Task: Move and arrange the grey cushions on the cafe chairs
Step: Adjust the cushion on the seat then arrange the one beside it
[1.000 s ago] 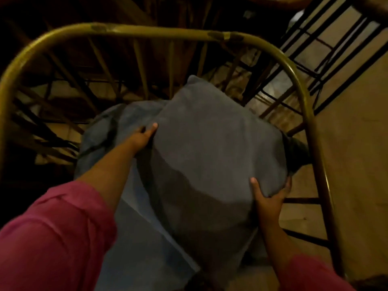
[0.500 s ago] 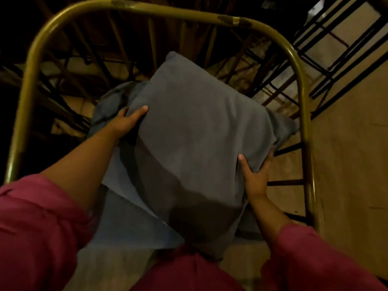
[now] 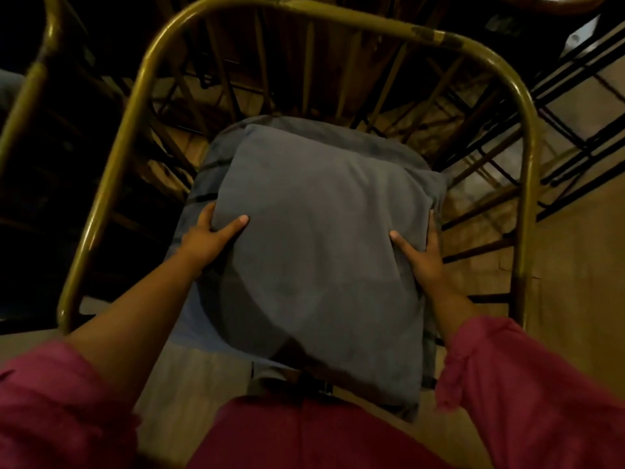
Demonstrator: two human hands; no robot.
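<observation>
Head view: we hold one grey cushion (image 3: 321,252) by its two sides, left hand (image 3: 208,236) and right hand (image 3: 424,257) set apart and clamped on it, above a second cushion (image 3: 199,194) on the chair (image 3: 132,106). We judge placement nearly done; squaring and release remain, other chairs unseen.

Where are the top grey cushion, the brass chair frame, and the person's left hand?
top grey cushion (image 3: 318,238), head view, middle of its face
brass chair frame (image 3: 338,15), head view, top rail
left hand (image 3: 208,236), head view, back of hand
</observation>
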